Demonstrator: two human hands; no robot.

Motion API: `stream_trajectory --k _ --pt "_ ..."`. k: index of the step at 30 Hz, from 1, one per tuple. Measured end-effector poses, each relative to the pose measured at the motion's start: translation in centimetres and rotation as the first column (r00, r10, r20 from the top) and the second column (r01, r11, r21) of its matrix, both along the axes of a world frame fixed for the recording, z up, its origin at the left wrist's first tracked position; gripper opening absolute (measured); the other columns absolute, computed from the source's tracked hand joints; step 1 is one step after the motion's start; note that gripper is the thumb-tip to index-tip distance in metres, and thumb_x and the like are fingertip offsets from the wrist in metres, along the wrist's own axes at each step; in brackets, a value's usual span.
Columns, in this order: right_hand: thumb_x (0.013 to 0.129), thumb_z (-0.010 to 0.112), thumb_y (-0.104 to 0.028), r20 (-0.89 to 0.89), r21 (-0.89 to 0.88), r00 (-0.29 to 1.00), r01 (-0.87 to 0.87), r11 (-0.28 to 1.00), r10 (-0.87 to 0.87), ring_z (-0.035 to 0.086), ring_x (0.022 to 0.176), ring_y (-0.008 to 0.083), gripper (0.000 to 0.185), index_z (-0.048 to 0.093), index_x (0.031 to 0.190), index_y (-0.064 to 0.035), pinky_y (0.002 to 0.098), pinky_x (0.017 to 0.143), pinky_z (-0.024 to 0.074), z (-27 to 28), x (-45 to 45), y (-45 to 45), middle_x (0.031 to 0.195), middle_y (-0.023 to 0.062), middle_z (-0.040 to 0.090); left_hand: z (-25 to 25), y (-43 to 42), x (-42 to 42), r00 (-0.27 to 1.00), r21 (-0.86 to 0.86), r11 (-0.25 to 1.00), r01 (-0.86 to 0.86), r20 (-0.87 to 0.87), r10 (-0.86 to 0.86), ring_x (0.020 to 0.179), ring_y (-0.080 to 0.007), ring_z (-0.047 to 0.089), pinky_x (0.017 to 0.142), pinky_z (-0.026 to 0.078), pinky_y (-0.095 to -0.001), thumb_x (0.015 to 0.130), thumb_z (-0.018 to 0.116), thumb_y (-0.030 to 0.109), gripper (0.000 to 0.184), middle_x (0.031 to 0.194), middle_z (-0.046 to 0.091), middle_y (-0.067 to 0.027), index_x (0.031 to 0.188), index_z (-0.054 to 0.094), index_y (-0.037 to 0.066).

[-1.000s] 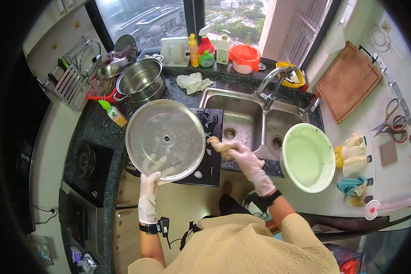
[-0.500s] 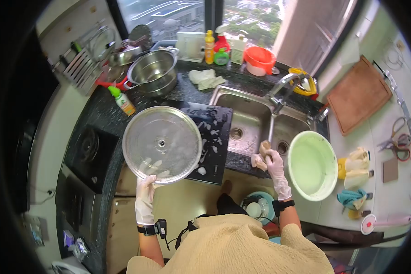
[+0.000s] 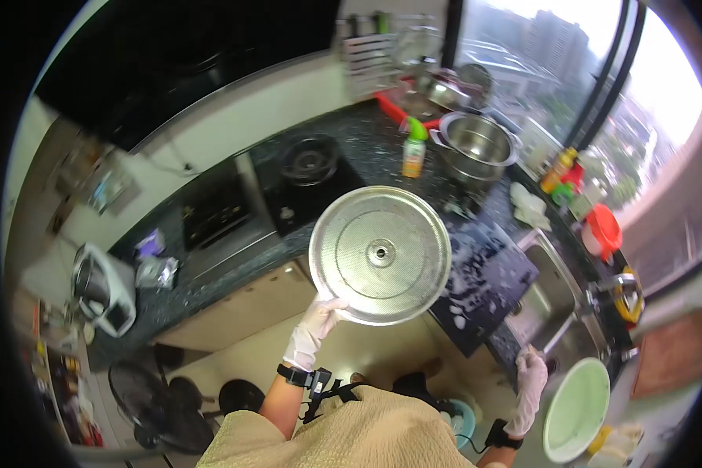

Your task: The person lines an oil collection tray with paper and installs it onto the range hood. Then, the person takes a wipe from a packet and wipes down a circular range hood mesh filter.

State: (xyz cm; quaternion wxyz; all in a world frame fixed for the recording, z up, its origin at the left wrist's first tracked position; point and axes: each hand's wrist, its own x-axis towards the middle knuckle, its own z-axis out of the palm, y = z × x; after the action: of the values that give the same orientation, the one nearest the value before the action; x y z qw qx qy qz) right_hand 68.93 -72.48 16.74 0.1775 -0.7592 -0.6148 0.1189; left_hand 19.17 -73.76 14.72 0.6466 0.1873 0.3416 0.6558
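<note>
My left hand point(image 3: 317, 327), in a thin white glove, grips the near rim of a round metal mesh disc point(image 3: 351, 226) with a small central hole. The disc is held up in front of me, over the floor and the counter's front edge. My right hand point(image 3: 531, 374), gloved too, is closed at the front of the sink point(image 3: 544, 300); what its fingers hold is hidden. Left of the sink lies a black panel point(image 3: 483, 285) with white suds on it. A pale green basin point(image 3: 577, 409) stands to the right of my right hand.
Behind the disc is a black hob point(image 3: 308, 183). A green-capped bottle point(image 3: 413, 156) and a steel pot point(image 3: 476, 148) stand on the back counter. A crumpled white cloth point(image 3: 529, 204) lies near the sink. Black fan point(image 3: 160, 402) at lower left, blue bucket point(image 3: 462, 421) on the floor.
My view has swung left towards the hob. The disc has come along in my left hand and is turned differently to the light. My right hand stays near the sink front.
</note>
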Motion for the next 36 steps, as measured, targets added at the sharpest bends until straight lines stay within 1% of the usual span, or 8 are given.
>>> stream_trajectory --k 3,6,8,16,24,29,32,36 --pt "0.079 0.07 -0.006 -0.474 0.108 0.844 -0.228 0.968 0.252 0.052 0.068 0.0083 0.006 0.067 0.08 -0.0015 0.0257 0.064 0.0439 2.2 -11.6 0.4 0.068 -0.0007 0.059 -1.0 -3.8 -3.5 0.991 -0.025 0.992 -0.12 0.055 0.121 0.112 -0.0293 0.06 0.096 0.052 -0.0414 0.08 0.059 -0.009 0.062 0.128 0.054 -0.0178 0.137 0.037 -0.003" --pt "0.078 0.073 -0.011 -0.572 0.009 0.691 -0.533 0.846 0.442 0.059 0.065 0.0133 0.011 0.068 0.083 -0.0026 0.03 0.064 0.0493 2.2 -23.5 0.4 0.072 0.0066 0.066 -0.5 -8.2 -7.3 0.959 0.0 0.961 -0.277 0.057 0.276 0.112 -0.0288 0.06 0.096 0.052 -0.0422 0.082 0.058 -0.009 0.058 0.129 0.054 -0.0174 0.136 0.038 -0.003" --pt "0.078 0.072 -0.011 -0.466 0.125 0.551 -0.734 0.668 0.693 0.058 0.064 0.0158 0.013 0.068 0.087 -0.0038 0.0284 0.064 0.0489 0.9 -30.6 0.4 0.071 0.0079 0.063 -2.6 -11.1 -10.1 0.933 0.005 0.935 -0.355 0.056 0.355 0.112 -0.0288 0.059 0.096 0.051 -0.043 0.083 0.057 -0.009 0.058 0.129 0.054 -0.0176 0.137 0.037 -0.003" --pt "0.082 0.069 -0.011 -0.664 0.254 0.209 -0.84 0.479 0.718 0.049 0.062 0.0131 0.012 0.067 0.092 -0.0045 0.0282 0.06 0.0434 -0.5 -53.9 0.7 0.068 0.0046 0.053 -3.3 -25.6 -16.2 0.548 -0.119 0.54 -0.833 -0.044 0.835 0.118 -0.0346 0.055 0.095 0.051 -0.0497 0.082 0.057 -0.009 0.063 0.133 0.05 -0.0195 0.14 0.032 -0.002" --pt "0.087 0.062 -0.023 -0.56 0.385 -0.159 -0.919 0.085 0.813 0.066 0.084 0.0258 0.022 0.069 0.098 -0.0053 0.0351 0.075 0.0501 -2.5 -83.4 -3.1 0.092 0.014 0.069 -0.1 -34.0 -21.3 0.365 -0.131 0.343 -0.93 -0.222 0.904 0.108 -0.0428 0.061 0.086 0.056 -0.0508 0.075 0.056 -0.007 0.07 0.129 0.054 -0.0232 0.141 0.033 0.004" --pt "0.092 0.053 -0.023 -0.145 0.299 -0.34 -0.91 -0.286 0.929 0.066 0.093 0.0323 0.023 0.07 0.099 -0.0097 0.0428 0.079 0.052 -8.2 -103.9 -7.2 0.097 0.0164 0.069 1.6 -34.9 -25.4 0.236 -0.143 0.209 -0.968 -0.21 0.949 0.103 -0.0437 0.063 0.091 0.053 -0.0472 0.075 0.048 -0.011 0.064 0.126 0.057 -0.0249 0.137 0.035 -0.003" --pt "0.091 0.052 -0.025 -0.051 0.013 -0.233 -0.972 -0.233 0.971 0.067 0.089 0.0337 0.024 0.07 0.099 -0.0118 0.0454 0.075 0.0528 -9.3 -110.0 -9.1 0.093 0.0168 0.069 1.9 -35.3 -28.1 0.197 -0.163 0.165 -0.973 -0.202 0.959 0.101 -0.0445 0.063 0.09 0.053 -0.047 0.077 0.049 -0.011 0.062 0.124 0.058 -0.0252 0.137 0.035 -0.003" --pt "0.09 0.053 -0.029 0.059 0.015 -0.299 -0.954 -0.301 0.952 0.068 0.083 0.0339 0.026 0.07 0.099 -0.0128 0.0455 0.069 0.0539 -11.9 -113.2 -9.3 0.09 0.0149 0.07 2.0 -35.0 -30.3 0.117 -0.225 0.067 -0.972 -0.217 0.969 0.095 -0.0305 0.066 0.084 0.056 -0.0399 0.081 0.051 -0.011 0.051 0.119 0.062 -0.0205 0.131 0.044 -0.004"
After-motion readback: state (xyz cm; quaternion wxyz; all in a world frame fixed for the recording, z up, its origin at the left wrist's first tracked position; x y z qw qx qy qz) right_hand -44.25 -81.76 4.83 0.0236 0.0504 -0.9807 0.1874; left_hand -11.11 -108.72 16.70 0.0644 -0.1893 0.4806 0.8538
